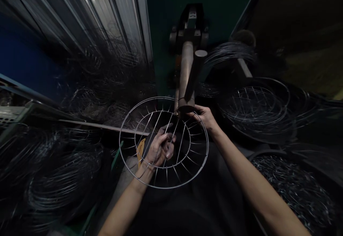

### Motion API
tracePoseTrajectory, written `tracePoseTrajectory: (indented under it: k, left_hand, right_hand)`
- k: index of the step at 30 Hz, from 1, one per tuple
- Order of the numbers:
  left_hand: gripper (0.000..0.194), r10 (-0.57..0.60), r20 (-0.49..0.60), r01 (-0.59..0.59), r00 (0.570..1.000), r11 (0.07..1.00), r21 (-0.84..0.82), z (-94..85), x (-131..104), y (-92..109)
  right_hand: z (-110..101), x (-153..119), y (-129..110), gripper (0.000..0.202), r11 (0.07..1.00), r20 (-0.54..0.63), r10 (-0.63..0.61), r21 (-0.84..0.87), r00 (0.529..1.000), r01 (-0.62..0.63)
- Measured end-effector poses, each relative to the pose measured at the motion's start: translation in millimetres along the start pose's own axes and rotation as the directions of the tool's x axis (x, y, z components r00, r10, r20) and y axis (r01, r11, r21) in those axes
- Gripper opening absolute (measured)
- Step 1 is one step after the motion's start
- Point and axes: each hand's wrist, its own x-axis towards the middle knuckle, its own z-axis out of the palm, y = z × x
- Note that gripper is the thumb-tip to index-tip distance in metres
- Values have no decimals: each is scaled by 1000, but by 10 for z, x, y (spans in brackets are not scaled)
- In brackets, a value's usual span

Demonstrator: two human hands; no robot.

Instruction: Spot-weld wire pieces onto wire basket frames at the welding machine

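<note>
Silvery wire rack [182, 137] sits mid-scene, up against the near end of the machine's metal arm [187, 60]. Right hand [202, 117] has its far-right rim pinched. Left hand [162, 147] is under the bars, fingers half curled, can't tell if it's gripping. Metal bits [294, 189] fill the near right.
</note>
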Motion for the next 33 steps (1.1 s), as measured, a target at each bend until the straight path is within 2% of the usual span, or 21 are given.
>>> tracePoseTrajectory:
  k: [5,9,13,16,20,23,29,33]
  left_hand:
    - [44,-15,-15,15,1000,1000,-15,-38,-27,14]
    - [50,21,-30,-22,999,1000,-11,86,-31,88]
    - [55,50,-42,-51,998,999,-19,184,-19,51]
    - [52,93,-62,-94,994,995,-18,178,-19,-37]
    - [49,123,-66,-123,990,992,-7,177,-21,-66]
    - [48,123,-73,-124,990,992,-3,198,1,-29]
    - [46,122,-86,-121,989,992,20,129,65,-42]
    - [50,135,-107,-131,985,990,48,151,35,2]
  right_hand:
    - [17,-34,-35,37,993,24,76,83,997,-78]
    - [-42,-208,-130,41,995,-53,89,56,995,-86]
    - [-135,-344,-2,36,990,-82,129,66,988,-124]
    - [-123,-289,73,31,994,-63,99,57,993,-95]
    - [-14,-132,-44,27,999,-43,50,23,998,-49]
    - [35,-71,-130,30,998,-35,51,42,998,-49]
    - [13,-51,-35,36,997,-62,44,65,997,-40]
    - [68,-26,-54,43,996,-61,49,77,997,-45]
